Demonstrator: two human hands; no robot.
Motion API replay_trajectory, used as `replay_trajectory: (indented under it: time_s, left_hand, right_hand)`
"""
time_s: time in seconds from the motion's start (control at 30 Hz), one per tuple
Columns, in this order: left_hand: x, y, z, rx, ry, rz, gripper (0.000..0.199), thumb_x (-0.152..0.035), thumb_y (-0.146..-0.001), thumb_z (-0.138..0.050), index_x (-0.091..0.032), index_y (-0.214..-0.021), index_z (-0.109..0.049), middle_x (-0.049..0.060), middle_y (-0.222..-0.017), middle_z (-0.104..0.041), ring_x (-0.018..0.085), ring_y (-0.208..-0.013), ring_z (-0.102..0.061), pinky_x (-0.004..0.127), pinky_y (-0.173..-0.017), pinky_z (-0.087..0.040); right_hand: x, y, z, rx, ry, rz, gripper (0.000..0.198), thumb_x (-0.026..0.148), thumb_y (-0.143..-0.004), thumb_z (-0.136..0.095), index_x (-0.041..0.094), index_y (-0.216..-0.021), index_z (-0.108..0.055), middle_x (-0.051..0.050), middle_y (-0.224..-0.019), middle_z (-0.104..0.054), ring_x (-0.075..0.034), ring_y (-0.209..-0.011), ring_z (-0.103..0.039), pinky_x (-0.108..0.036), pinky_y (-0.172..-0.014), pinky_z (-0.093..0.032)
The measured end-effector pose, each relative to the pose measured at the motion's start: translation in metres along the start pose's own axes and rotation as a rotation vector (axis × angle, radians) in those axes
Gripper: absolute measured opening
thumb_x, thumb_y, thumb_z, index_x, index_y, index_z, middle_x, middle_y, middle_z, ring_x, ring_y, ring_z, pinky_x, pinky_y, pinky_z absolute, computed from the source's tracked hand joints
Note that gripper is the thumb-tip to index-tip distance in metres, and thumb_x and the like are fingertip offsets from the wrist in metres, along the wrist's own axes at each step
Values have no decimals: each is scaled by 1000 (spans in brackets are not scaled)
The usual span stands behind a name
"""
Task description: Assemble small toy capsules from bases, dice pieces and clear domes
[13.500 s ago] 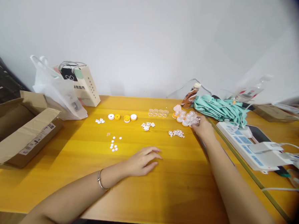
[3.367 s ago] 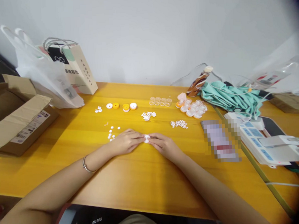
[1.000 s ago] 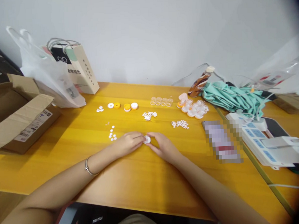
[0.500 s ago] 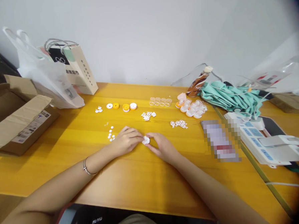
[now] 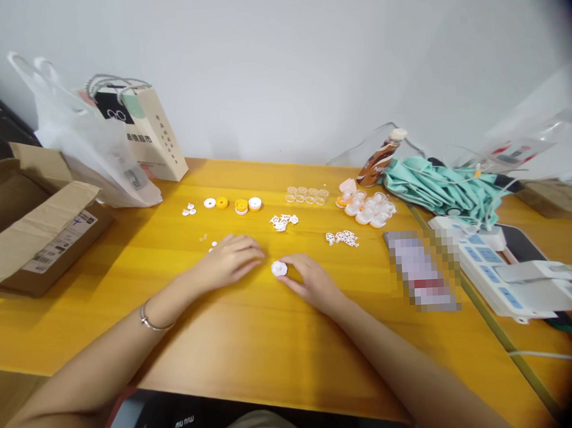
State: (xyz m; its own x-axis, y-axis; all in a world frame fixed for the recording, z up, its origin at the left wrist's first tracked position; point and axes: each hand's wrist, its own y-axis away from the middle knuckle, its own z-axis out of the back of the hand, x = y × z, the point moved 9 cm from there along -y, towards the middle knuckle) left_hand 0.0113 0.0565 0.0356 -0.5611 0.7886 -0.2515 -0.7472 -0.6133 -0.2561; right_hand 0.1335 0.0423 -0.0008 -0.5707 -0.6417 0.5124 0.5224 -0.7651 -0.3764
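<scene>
My right hand pinches a small round white plastic piece between thumb and fingers, just above or on the table. To its left, my left hand hovers palm down with fingers loosely stretched and nothing visible in them. It is apart from the white piece and partly covers a few small white discs. Beyond the hands lie two groups of white openwork pieces, one in the middle and one farther right. Round white and yellow parts stand in a row behind the left hand.
Clear round cups and a cluster of transparent and orange cases sit at the back. A brown bottle, a teal umbrella, a blurred phone and a power strip occupy the right. An open cardboard box stands left.
My left hand has let go of the round white piece and moved left, over the small discs. My right hand stays in place, still gripping the piece.
</scene>
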Motion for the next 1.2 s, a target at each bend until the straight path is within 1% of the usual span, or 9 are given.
replay_trajectory:
  time_s: [0.1,0.17,0.23,0.3,0.57,0.8,0.97,1.1,1.2]
  left_hand:
    - [41,15,17,123,24,186,22,-24,-87,-41,-18,-92,-62,5,-89,-61,15,-79,-57,26,-73,-41]
    - [64,30,20,265,63,309,20,-25,-85,-44,-18,-88,-62,4,-85,-62,14,-73,-57,24,-68,-42]
    - [73,40,19,369,119,373,17,-26,-82,-47,-19,-86,-62,3,-85,-63,14,-74,-58,23,-68,-43]
    - [71,43,17,411,155,392,16,-26,-79,-49,-19,-84,-62,3,-85,-63,14,-76,-58,23,-69,-43]
    - [62,32,-2,410,149,414,11,-16,-75,-47,-17,-76,-58,2,-77,-60,14,-68,-55,23,-62,-41]
    - [58,31,-1,391,193,389,11,-19,-76,-48,-18,-79,-59,3,-81,-61,15,-72,-55,24,-64,-41]
    - [57,29,-5,382,121,376,11,-17,-76,-47,-18,-76,-58,1,-77,-62,13,-69,-54,24,-66,-39]
    - [55,27,-5,369,16,350,16,-14,-76,-44,-16,-71,-60,1,-65,-60,11,-57,-51,24,-61,-37]
    - [45,19,-3,281,-48,324,16,-13,-76,-46,-15,-70,-61,3,-67,-62,12,-58,-52,23,-60,-37]
  right_hand:
    - [-1,0,2,-10,-23,-9,27,31,-81,-56,21,-106,-50,-9,-100,-62,-22,-95,-58,-40,-82,-49]
    - [-2,0,4,-29,-31,-17,32,34,-80,-58,21,-108,-49,-9,-102,-62,-23,-97,-58,-41,-84,-48]
    - [-3,1,7,-49,-32,-27,36,36,-79,-59,22,-110,-48,-9,-104,-61,-24,-98,-58,-42,-85,-48]
    - [-3,1,8,-57,-35,-35,37,36,-79,-59,22,-111,-48,-9,-105,-61,-24,-99,-58,-42,-85,-48]
    - [-2,1,10,-62,-55,-43,31,33,-81,-57,21,-109,-49,-9,-103,-62,-22,-97,-59,-41,-85,-49]
    - [-2,1,10,-67,-74,-42,31,32,-81,-56,22,-109,-49,-9,-103,-62,-23,-98,-59,-41,-85,-49]
    - [-4,2,12,-92,-82,-49,29,30,-81,-56,22,-108,-50,-8,-102,-63,-21,-96,-60,-39,-84,-49]
    - [-4,6,26,-236,-98,-31,22,24,-81,-56,23,-103,-53,-6,-96,-65,-19,-91,-61,-36,-81,-50]
    - [-2,13,43,-407,-116,-19,13,20,-81,-55,23,-94,-57,-3,-86,-66,-17,-81,-63,-33,-75,-52]
